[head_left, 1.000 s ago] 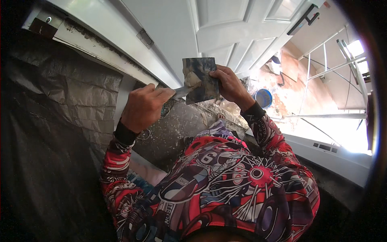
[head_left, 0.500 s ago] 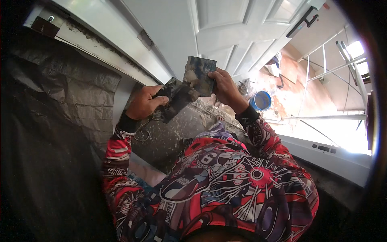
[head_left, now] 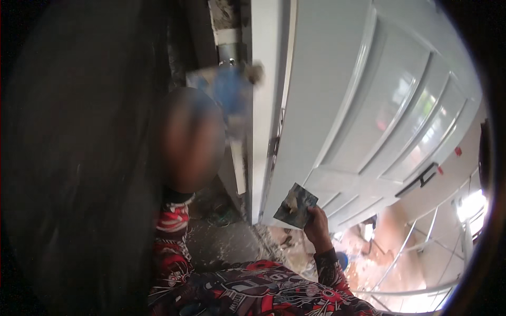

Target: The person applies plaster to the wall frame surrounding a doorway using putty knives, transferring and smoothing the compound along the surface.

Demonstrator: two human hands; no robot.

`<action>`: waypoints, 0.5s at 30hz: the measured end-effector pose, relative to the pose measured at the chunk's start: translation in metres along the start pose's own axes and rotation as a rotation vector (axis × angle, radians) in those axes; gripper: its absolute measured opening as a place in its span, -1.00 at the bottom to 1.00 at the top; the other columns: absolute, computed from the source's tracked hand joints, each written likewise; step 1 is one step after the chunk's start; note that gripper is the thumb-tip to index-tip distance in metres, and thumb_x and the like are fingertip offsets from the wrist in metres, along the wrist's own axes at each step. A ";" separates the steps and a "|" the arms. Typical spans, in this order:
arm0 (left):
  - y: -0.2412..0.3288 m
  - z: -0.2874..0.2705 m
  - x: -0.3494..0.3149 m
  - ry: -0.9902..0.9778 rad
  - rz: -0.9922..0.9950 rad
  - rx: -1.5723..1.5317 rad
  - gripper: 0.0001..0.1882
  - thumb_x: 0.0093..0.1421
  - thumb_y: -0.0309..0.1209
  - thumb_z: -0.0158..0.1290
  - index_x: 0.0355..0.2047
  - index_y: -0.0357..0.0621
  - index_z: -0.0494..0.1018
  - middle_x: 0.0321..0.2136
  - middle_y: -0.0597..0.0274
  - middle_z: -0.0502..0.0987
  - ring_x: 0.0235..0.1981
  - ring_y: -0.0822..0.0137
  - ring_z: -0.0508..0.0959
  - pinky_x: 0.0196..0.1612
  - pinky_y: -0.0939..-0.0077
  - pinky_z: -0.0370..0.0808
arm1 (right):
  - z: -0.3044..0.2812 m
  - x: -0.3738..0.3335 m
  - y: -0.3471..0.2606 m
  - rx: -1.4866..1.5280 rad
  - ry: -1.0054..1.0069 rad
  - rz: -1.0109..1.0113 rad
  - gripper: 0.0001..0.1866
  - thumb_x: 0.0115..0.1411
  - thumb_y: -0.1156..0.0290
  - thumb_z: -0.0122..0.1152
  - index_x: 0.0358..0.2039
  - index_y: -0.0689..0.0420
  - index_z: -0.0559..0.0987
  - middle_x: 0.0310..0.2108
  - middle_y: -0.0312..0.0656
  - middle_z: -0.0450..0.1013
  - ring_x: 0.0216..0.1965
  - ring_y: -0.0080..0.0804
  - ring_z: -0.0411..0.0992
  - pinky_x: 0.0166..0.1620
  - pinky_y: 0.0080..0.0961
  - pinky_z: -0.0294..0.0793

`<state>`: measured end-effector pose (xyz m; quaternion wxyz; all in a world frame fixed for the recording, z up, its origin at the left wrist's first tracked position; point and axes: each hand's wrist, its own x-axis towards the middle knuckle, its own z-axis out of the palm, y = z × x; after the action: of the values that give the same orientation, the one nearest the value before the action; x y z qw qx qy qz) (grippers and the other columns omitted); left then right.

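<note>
My left hand is raised beside the door frame, smeared by motion. From it a flat scraper, blurred and bluish, reaches toward the frame, with a greyish lump at its far tip. Whether the lump touches the frame I cannot tell. Lower down, my right hand grips a dark square plate by its right corner, thumb on top. A pale dab of filler lies on that plate, which is held in front of the white door's lower part.
The white panelled door with a dark handle fills the right. Black sheeting hangs at the left. A blue bucket is partly hidden behind my right forearm, near metal scaffolding. The grey floor is speckled.
My hands were together, scraper against plate; now they are apart. The left has gone up with the scraper to the door frame, the right holds the plate lower. My view has turned left.
</note>
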<state>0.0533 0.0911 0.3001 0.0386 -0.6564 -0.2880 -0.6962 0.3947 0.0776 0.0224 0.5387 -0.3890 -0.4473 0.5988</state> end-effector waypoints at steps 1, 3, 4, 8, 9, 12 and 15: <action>-0.001 -0.001 0.010 0.183 -0.039 -0.116 -0.77 0.24 -0.45 0.09 -0.16 -0.38 0.46 -0.40 0.17 0.57 -0.41 0.48 0.51 -0.35 0.53 0.47 | 0.019 -0.001 -0.013 0.163 -0.015 0.076 -0.66 0.19 0.52 -0.16 -0.08 0.35 0.47 -0.15 -0.08 0.53 -0.11 -0.25 0.53 0.02 -0.37 0.49; -0.012 -0.002 0.048 0.222 0.126 0.090 -0.79 0.24 -0.46 0.09 -0.19 -0.39 0.46 -0.41 0.11 0.57 -0.43 0.38 0.54 -0.37 0.49 0.47 | 0.035 0.001 -0.033 0.311 -0.027 0.144 -0.64 0.23 0.46 -0.20 -0.06 0.35 0.46 -0.14 -0.06 0.52 -0.11 -0.26 0.52 0.02 -0.36 0.49; -0.014 -0.002 0.070 0.245 0.281 0.287 -0.80 0.23 -0.46 0.09 -0.23 -0.39 0.47 -0.43 0.04 0.56 -0.46 0.29 0.56 -0.38 0.46 0.47 | 0.034 0.004 -0.033 0.302 -0.079 0.166 -0.64 0.23 0.45 -0.19 -0.06 0.36 0.46 -0.12 -0.06 0.52 -0.10 -0.29 0.51 0.02 -0.37 0.49; -0.025 0.010 0.132 0.360 0.404 0.475 -0.82 0.19 -0.48 0.08 -0.24 -0.36 0.47 -0.48 -0.03 0.51 -0.50 0.04 0.53 -0.41 0.35 0.45 | 0.023 0.001 -0.040 -0.067 -0.193 0.040 -0.65 0.27 0.46 -0.19 -0.04 0.36 0.46 -0.09 -0.07 0.51 -0.08 -0.36 0.50 0.01 -0.42 0.48; -0.027 0.018 0.143 0.365 0.395 0.565 -0.81 0.22 -0.47 0.07 -0.22 -0.36 0.48 -0.43 -0.02 0.55 -0.45 0.11 0.57 -0.38 0.38 0.48 | 0.019 0.003 -0.041 -0.049 -0.177 0.031 -0.65 0.28 0.46 -0.19 -0.04 0.37 0.46 -0.09 -0.08 0.51 -0.09 -0.38 0.50 0.00 -0.43 0.49; -0.025 0.017 0.156 0.396 0.429 0.753 -0.81 0.22 -0.47 0.05 -0.20 -0.33 0.50 -0.36 -0.02 0.56 -0.39 0.10 0.58 -0.33 0.37 0.49 | 0.040 -0.011 -0.068 -0.549 -0.227 -0.234 -0.67 0.29 0.48 -0.17 -0.05 0.37 0.46 -0.10 -0.08 0.51 -0.12 -0.38 0.51 -0.05 -0.45 0.52; -0.018 0.034 0.160 0.424 0.479 0.818 -0.79 0.15 -0.50 0.04 -0.21 -0.33 0.52 -0.32 -0.02 0.50 -0.36 0.00 0.54 -0.30 0.27 0.48 | 0.012 0.004 -0.035 -0.603 -0.185 -0.226 -0.71 0.23 0.51 -0.13 -0.11 0.34 0.48 -0.17 -0.04 0.52 -0.16 -0.24 0.52 -0.08 -0.36 0.51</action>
<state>0.0540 0.1736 0.4429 0.5078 -0.4795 -0.3642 -0.6161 0.3929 0.0812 0.0592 0.4195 -0.4226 -0.6916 0.4088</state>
